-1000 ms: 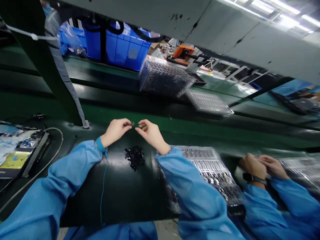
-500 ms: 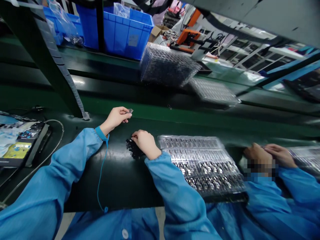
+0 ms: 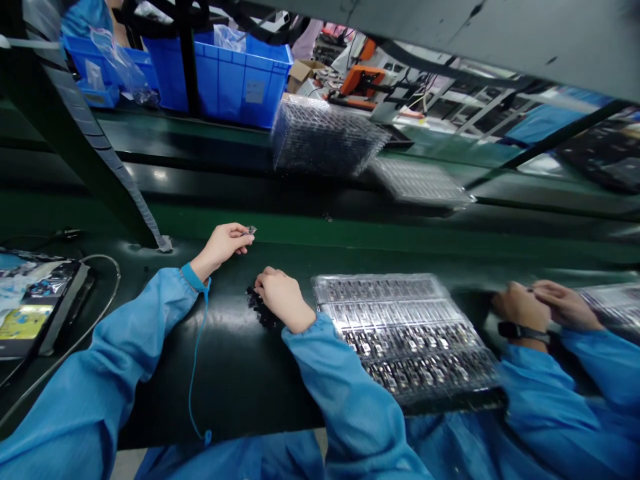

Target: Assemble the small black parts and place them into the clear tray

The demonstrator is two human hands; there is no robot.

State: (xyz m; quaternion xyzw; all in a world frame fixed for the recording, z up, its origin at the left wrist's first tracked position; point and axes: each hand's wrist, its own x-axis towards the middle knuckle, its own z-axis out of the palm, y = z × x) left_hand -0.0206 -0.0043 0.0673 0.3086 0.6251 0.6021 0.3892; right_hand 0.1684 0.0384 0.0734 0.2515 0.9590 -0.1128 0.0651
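Between thumb and fingertips, my left hand (image 3: 224, 245) pinches a small metallic part (image 3: 251, 231) above the dark bench. A blue wrist strap (image 3: 193, 276) with a thin cord circles that wrist. My right hand (image 3: 284, 297) is at a pile of small black pieces (image 3: 260, 311), its fingers bent and pressed together over the edge of the pile. Whatever sits in those fingers is too small to make out. Right of it lies a clear plastic tray (image 3: 383, 283) with rows of small metallic parts, partly covered by my right forearm.
A co-worker's hands (image 3: 543, 307) are close together right of the tray, near another clear tray (image 3: 617, 300). Beyond the bench stand blue bins (image 3: 225, 80) and stacked clear trays (image 3: 325, 133). A slanted post (image 3: 100, 147) rises at left, near a box-like device (image 3: 37, 307).
The whole view has shifted slightly. My left hand keeps its pinch on the small part, and my right hand stays at the black pile with little visible movement.
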